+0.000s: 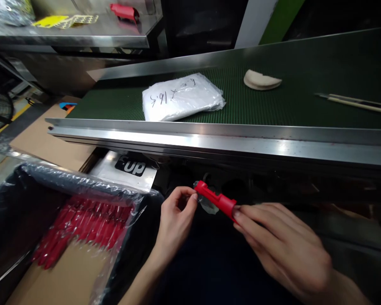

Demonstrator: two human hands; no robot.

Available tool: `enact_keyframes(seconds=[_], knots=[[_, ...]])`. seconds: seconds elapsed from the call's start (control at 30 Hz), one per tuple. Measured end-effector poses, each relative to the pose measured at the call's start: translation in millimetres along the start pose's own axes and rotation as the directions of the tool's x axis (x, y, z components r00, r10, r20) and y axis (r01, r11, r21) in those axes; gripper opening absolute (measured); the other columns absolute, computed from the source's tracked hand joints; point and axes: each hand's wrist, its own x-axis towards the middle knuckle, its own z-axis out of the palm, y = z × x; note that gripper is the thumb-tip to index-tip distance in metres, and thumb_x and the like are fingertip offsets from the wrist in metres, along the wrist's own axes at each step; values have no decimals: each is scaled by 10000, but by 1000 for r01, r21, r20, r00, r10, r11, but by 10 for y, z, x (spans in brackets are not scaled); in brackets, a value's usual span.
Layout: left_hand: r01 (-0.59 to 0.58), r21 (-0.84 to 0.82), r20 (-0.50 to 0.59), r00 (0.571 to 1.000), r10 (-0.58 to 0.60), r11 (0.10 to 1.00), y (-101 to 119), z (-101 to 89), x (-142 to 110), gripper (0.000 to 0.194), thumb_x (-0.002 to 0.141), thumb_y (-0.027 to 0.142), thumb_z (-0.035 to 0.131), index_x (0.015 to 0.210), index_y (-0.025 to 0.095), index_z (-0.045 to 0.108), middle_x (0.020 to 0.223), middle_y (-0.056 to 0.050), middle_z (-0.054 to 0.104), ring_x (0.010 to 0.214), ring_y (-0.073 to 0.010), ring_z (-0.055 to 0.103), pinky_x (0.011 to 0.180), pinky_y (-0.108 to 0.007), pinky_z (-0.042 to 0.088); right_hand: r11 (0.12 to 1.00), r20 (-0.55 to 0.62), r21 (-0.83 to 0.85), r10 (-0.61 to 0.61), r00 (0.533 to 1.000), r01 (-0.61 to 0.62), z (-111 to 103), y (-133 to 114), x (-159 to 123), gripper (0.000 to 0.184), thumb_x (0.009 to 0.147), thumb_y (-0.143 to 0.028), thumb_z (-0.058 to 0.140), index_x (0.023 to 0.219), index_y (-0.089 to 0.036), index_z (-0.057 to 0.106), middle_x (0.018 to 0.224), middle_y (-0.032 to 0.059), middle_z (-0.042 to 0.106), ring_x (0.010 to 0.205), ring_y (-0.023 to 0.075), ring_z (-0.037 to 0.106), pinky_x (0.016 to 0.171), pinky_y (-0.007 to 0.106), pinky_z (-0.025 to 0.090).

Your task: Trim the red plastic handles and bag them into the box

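Observation:
My right hand [282,241] grips the lower end of a red plastic tube-like part [216,199], which slants up to the left over the gap below the conveyor. Beside its upper end, the thumb and index finger of my left hand [179,212] are pinched together on what looks like the edge of a clear plastic bag [208,206]. Some of that thin film shows at the part's tip and under it; its full outline cannot be made out. Left of my hands, a lined box holds several red parts in clear bags [92,220], lying in a row on cardboard.
A conveyor with a metal rail [241,137] runs across in front. On its green belt lie a white packet with handwriting [180,97], a pale half-round pad [262,80] and thin sticks [358,101]. Another red part [125,12] sits on the steel table [114,36] behind.

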Motion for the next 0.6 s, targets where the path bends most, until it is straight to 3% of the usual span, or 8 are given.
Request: enact_keyframes(seconds=[0.2,0.3,0.4,0.47,0.5,0.57,0.6], knots=[[-126,12,-35,991,126,992,-120,-3,-24,113,897,291,620,872,193,671,852,-22,642,795,-164,582,721,-251,450,993,221,-53,-91,971,105,-7,32,-10,366,891,-5,419,1174,-129,615,1106,102,687,979,249,613,865,464,442],[-192,12,-69,979,192,981,-162,15,-76,86,914,259,600,891,209,666,882,-20,624,837,-168,580,762,-258,451,993,133,-88,-71,989,83,55,-13,11,308,878,-5,490,1145,-97,614,1056,109,698,914,241,623,816,444,451],[-239,-1,-101,966,238,971,-200,49,-156,86,932,241,572,934,216,654,952,-32,618,910,-184,586,831,-283,458,999,-92,-17,27,995,-29,162,-88,53,285,823,1,618,1090,-97,614,927,88,707,818,195,639,770,379,491],[-256,-8,-88,963,255,967,-226,78,-206,74,932,227,571,926,211,643,958,-40,617,915,-193,595,841,-300,468,970,-221,107,237,946,-218,234,-150,89,232,847,-38,620,1055,-141,631,885,58,712,780,166,663,754,319,523],[-261,-9,-79,962,260,965,-236,91,-226,69,933,218,567,925,211,636,951,-38,617,904,-192,600,832,-301,472,923,-242,183,377,894,-340,267,-181,106,192,873,-78,608,1039,-170,643,863,36,719,760,153,678,730,280,536],[-277,-4,-68,959,276,961,-241,108,-256,76,940,193,551,918,216,620,917,-26,612,859,-176,599,795,-291,475,780,-187,326,607,772,-535,326,-227,130,132,924,-177,579,1011,-225,664,800,-14,728,710,130,701,649,209,545],[-292,4,-63,954,292,956,-234,107,-266,86,941,179,546,917,220,618,905,-20,607,839,-167,594,778,-284,471,723,-139,375,663,735,-581,350,-236,136,128,937,-209,569,1008,-245,669,777,-33,727,687,119,704,618,185,543]])
